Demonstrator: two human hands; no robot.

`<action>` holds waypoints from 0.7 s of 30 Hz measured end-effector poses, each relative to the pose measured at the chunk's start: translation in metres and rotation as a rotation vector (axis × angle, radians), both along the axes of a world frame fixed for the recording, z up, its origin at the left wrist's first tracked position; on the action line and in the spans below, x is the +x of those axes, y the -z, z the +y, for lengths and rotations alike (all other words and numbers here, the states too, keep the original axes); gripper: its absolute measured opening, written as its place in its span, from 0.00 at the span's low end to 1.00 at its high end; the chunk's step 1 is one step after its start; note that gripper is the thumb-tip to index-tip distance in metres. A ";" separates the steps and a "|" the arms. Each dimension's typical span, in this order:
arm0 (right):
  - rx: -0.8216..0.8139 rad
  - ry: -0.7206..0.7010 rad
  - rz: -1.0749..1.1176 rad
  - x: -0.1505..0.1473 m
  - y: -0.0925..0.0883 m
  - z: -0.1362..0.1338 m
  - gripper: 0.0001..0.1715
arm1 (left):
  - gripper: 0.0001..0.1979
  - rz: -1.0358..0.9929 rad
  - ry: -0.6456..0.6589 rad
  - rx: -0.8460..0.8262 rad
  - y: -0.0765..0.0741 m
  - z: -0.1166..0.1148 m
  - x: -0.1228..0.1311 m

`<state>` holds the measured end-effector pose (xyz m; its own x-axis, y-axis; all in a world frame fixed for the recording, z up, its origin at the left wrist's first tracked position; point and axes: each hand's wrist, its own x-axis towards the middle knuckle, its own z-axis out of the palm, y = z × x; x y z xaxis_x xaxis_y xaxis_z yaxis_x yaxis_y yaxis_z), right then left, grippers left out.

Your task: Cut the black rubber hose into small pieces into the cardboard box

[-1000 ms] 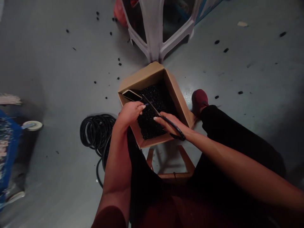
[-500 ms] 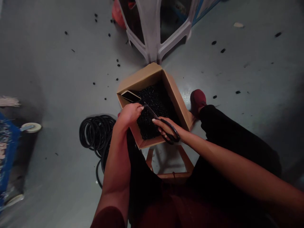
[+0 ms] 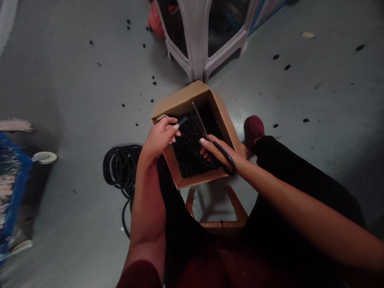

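Note:
My right hand [image 3: 214,149] is wrapped round the dark handles of a pair of scissors [image 3: 199,118], whose blades point away over the open cardboard box [image 3: 180,98]. The blades look close together. Over the box's left side, my left hand [image 3: 165,131] pinches a short, dark, ribbed-looking piece [image 3: 183,121] between thumb and fingers. Its exact kind is unclear. Many small black pieces [image 3: 190,158] lie in the box below both hands. Behind my left hand, only the pale edge of a flat object [image 3: 162,118] shows at the box wall.
Coils of black tubing [image 3: 121,166] lie on the floor left of my leg. A pale plastic stool [image 3: 196,40] stands beyond the box. Small black bits are scattered over the floor. A blue wheeled container [image 3: 18,160] is at far left, and a wooden stool [image 3: 222,225] is beneath me.
The scissors have swung away from my left hand, their tips now pointing farther up. My left hand has turned, showing the ribbed piece and covering most of the flat object.

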<state>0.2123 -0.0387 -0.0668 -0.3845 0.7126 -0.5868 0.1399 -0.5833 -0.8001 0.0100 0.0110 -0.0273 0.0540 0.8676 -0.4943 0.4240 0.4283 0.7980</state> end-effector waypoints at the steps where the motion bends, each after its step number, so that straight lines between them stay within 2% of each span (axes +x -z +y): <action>1: -0.003 -0.029 -0.005 -0.001 -0.002 -0.001 0.13 | 0.10 -0.005 -0.013 0.002 0.000 0.000 0.000; 4: -0.006 -0.075 -0.022 -0.003 -0.005 -0.002 0.13 | 0.06 0.008 -0.043 0.007 -0.001 0.001 0.001; 9: -0.002 -0.085 -0.025 -0.003 -0.005 -0.003 0.15 | 0.07 0.032 -0.047 0.019 -0.001 0.001 0.003; 14: 0.078 -0.118 -0.035 -0.004 -0.003 -0.004 0.20 | 0.07 0.039 -0.001 0.025 -0.001 -0.001 0.005; 21: 0.065 -0.113 -0.039 -0.005 -0.003 -0.004 0.21 | 0.11 0.066 0.076 0.021 -0.001 -0.002 0.008</action>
<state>0.2073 -0.0431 -0.0639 -0.4417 0.7031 -0.5572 0.2336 -0.5095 -0.8281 0.0182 0.0089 -0.0263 0.0878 0.8726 -0.4804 0.5065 0.3762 0.7759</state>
